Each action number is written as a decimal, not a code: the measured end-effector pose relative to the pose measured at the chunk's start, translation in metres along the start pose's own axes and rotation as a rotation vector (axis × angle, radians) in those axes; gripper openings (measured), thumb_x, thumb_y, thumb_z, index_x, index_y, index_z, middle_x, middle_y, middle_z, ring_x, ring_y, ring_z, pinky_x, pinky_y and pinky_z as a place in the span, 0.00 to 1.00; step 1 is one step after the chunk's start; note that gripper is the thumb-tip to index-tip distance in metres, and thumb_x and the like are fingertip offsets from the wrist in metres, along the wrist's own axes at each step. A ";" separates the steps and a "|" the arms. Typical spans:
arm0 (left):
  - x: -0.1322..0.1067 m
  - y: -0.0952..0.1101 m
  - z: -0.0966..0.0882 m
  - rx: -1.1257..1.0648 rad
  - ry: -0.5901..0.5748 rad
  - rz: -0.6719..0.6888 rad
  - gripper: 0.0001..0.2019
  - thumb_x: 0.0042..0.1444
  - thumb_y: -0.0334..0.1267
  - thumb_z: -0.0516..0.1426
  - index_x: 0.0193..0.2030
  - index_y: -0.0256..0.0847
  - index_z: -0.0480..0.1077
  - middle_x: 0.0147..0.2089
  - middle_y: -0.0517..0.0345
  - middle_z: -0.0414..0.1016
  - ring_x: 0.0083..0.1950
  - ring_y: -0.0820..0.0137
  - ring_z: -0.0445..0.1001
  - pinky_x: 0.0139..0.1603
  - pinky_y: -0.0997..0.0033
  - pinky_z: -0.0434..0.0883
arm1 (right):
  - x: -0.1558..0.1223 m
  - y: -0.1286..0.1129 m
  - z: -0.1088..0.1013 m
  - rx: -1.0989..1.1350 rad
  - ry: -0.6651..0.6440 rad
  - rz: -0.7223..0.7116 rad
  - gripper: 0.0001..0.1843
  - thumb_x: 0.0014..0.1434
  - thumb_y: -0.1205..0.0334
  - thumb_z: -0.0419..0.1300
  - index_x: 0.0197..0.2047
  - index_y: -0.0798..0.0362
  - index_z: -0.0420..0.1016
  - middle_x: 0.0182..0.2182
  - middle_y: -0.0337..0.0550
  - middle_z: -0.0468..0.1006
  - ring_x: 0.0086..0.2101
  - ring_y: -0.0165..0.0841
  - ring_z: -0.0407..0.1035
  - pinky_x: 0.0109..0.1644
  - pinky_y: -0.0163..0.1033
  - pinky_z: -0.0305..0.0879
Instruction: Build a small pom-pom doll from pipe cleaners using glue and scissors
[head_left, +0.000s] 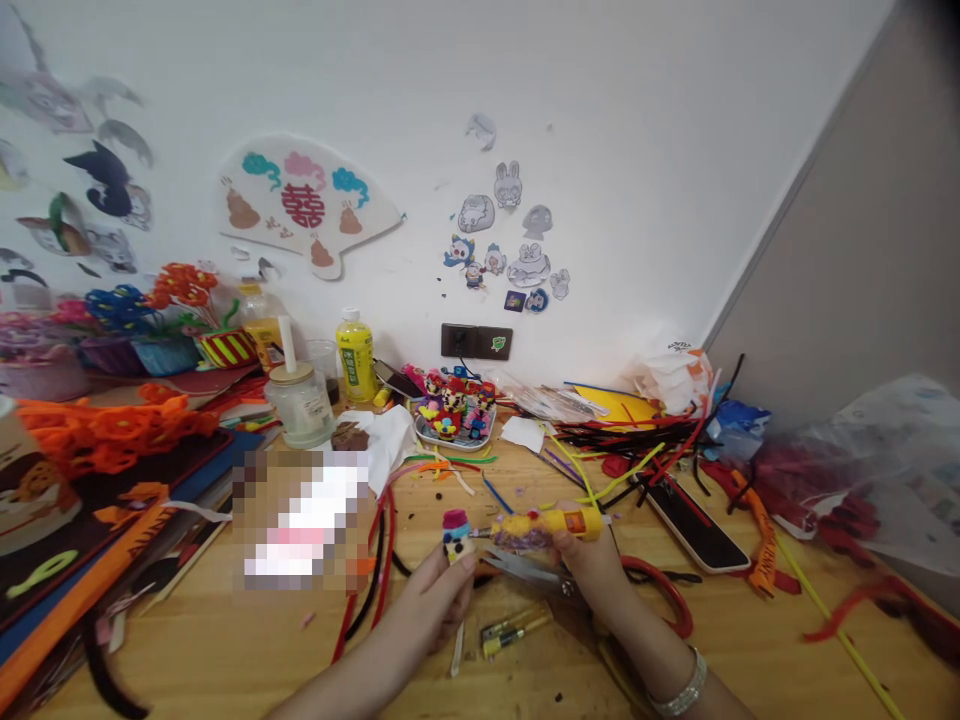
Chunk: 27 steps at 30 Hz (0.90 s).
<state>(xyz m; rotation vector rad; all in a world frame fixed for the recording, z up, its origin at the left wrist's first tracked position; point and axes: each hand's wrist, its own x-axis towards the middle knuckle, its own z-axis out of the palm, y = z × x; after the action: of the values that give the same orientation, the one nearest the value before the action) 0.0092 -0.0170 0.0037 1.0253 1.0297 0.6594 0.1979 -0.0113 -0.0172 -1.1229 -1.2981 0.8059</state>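
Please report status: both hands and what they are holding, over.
Left hand shut on small pipe-cleaner figure. Right hand shut on yellow tube, tip toward the figure. Lighter and phone lie close by.

Your left hand (439, 592) sits at the end of a forearm that slants up from the bottom edge, its fingertips pinched together. Your right hand (592, 565) is near it, fingers curled closed, with its forearm running toward the lower right corner.

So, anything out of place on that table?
Nothing looks damaged or spilled. Loose pipe cleaners lie tangled at the right of the table, and a few cross the top end of the phone.
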 end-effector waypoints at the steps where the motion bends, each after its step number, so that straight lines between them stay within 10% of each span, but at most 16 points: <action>1: 0.000 0.000 0.000 -0.002 -0.004 0.001 0.25 0.36 0.62 0.56 0.23 0.44 0.53 0.11 0.76 0.49 0.14 0.82 0.39 0.16 0.77 0.35 | 0.000 0.000 0.000 0.000 -0.004 0.000 0.30 0.37 0.32 0.57 0.18 0.53 0.62 0.11 0.32 0.59 0.14 0.24 0.52 0.15 0.30 0.50; 14: -0.002 0.001 0.001 0.025 -0.008 -0.010 0.27 0.33 0.65 0.55 0.22 0.44 0.52 0.11 0.76 0.49 0.14 0.82 0.39 0.17 0.77 0.36 | -0.002 0.007 -0.001 -0.006 0.015 -0.012 0.25 0.40 0.38 0.60 0.19 0.52 0.59 0.13 0.30 0.58 0.15 0.24 0.51 0.16 0.30 0.50; 22: 0.002 -0.001 -0.003 -0.056 -0.163 -0.058 0.25 0.40 0.63 0.51 0.19 0.43 0.48 0.11 0.75 0.43 0.14 0.81 0.37 0.16 0.76 0.36 | 0.010 0.006 -0.011 -0.867 0.081 -0.306 0.11 0.49 0.54 0.58 0.30 0.54 0.69 0.27 0.43 0.72 0.31 0.37 0.65 0.34 0.38 0.60; 27: 0.004 0.000 -0.005 -0.262 -0.266 -0.113 0.18 0.47 0.55 0.49 0.24 0.44 0.50 0.15 0.74 0.48 0.15 0.81 0.37 0.17 0.77 0.36 | 0.018 0.026 -0.012 -1.036 0.146 -0.298 0.14 0.48 0.66 0.56 0.40 0.57 0.67 0.35 0.50 0.72 0.38 0.43 0.64 0.40 0.44 0.59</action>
<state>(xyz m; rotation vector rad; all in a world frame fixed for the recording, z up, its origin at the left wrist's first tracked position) 0.0067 -0.0117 0.0011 0.7948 0.7413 0.5328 0.2153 0.0119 -0.0352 -1.6690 -1.7454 -0.2459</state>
